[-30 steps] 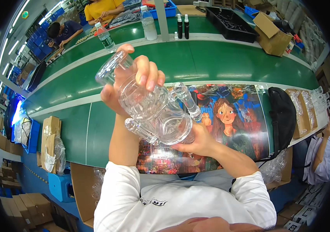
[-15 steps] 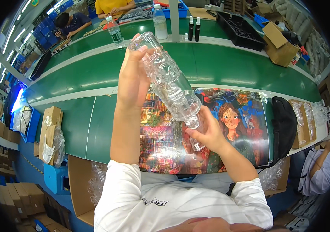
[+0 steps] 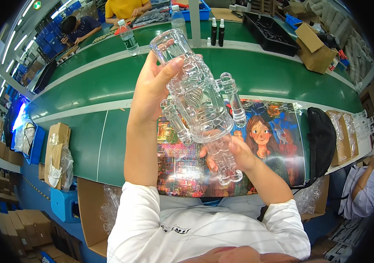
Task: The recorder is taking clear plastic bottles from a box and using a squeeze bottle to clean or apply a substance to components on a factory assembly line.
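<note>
A clear, see-through figure-shaped piece (image 3: 195, 94) is held slanting above the mat, its wide cylindrical end up and to the left. Two arm-like tubes stick out at its sides, and two leg-like tubes form the lower end. My left hand (image 3: 154, 85) is closed round the upper part, thumb across its front. Lower down, my right hand (image 3: 241, 153) grips the leg-like part, with some fingers behind it. Beneath lies a glossy printed mat (image 3: 182, 175) with a picture of a long-haired girl on a green table (image 3: 86, 153).
Brown cardboard and clear plastic wrap (image 3: 58, 151) lie at the left. A black bag (image 3: 320, 142) sits at the right, beside a box of clear pieces (image 3: 342, 138). Across the table stand a water bottle (image 3: 128, 38), black spray bottles (image 3: 217, 33) and a black tray (image 3: 268, 35). Co-workers sit beyond.
The clear piece has turned about its length, so its side tubes now show apart from the body. My right hand has shifted its grip on the lower end.
</note>
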Demonstrator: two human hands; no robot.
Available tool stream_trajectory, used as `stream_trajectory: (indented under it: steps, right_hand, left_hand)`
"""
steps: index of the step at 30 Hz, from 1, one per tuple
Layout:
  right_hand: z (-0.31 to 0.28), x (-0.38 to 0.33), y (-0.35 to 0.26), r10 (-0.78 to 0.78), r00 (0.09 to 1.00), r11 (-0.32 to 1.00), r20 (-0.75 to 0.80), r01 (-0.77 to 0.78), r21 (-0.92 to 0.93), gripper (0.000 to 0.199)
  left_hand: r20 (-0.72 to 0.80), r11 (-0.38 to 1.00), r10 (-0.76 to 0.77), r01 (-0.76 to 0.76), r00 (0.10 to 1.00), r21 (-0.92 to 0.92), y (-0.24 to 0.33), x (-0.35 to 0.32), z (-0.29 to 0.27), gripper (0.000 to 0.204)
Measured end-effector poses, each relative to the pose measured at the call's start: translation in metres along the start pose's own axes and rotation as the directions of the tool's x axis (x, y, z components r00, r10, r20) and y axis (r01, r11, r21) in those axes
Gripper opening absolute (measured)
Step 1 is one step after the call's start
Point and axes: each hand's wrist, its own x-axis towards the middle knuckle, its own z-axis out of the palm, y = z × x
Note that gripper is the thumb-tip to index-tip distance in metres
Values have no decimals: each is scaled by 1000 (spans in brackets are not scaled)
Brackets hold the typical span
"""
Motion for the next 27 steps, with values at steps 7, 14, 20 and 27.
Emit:
stream_trajectory:
  steps: [7,14,20,27]
  right_hand:
    - [2,0,0,-9,998,1000,-64,7,-25,82]
    - [-3,-1,7,-55,998,998,-38,55,-18,74]
    - [-2,-2,5,-40,998,999,-50,39,-23,75]
    - [-2,-1,1,-24,999,1000,-42,24,-8,76]
  left_hand:
    - [12,999,-36,36,999,10,-7,1,0,42]
    - [77,998,13,-7,997,-69,-6,0,0,42]
    - [64,998,-6,10,998,-58,-8,0,1,42]
    - [27,998,-30,32,999,-56,-7,0,2,44]
